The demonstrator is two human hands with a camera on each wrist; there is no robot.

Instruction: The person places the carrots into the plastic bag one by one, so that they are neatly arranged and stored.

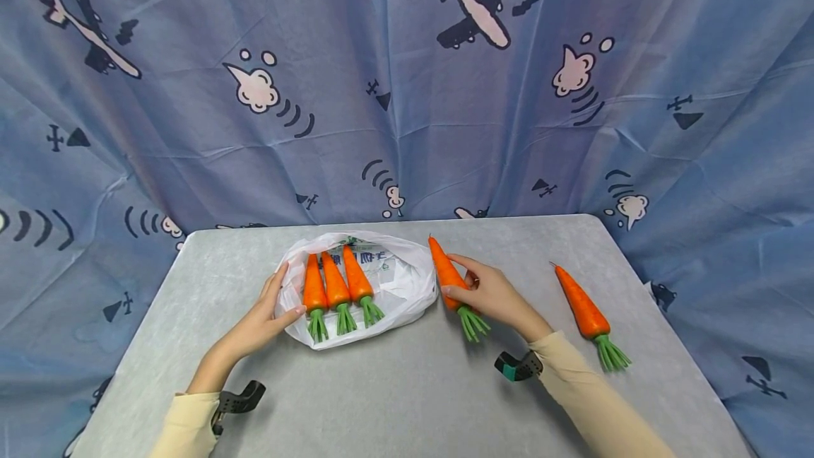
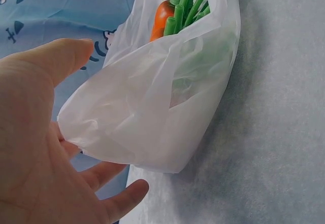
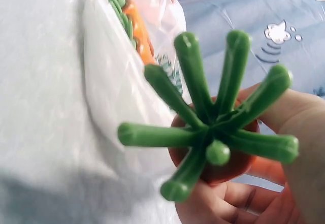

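A white plastic bag (image 1: 407, 271) lies with its mouth spread, and three orange carrots (image 1: 335, 281) with green stalks rest side by side in it. My left hand (image 1: 266, 313) is at the bag's left side, thumb and fingers apart. In the left wrist view, some fingertips (image 2: 133, 192) pass behind the bag's edge and the thumb stands free of it. My right hand (image 1: 492, 292) grips another carrot (image 1: 447, 271) just right of the bag, tip pointing away. Its green stalks (image 3: 210, 127) face the right wrist camera.
One more carrot (image 1: 581, 302) lies on the right side of the grey table (image 1: 394, 401). Behind the table hangs a blue curtain (image 1: 343, 90) with printed planes. Each wrist wears a dark band (image 1: 242, 398).
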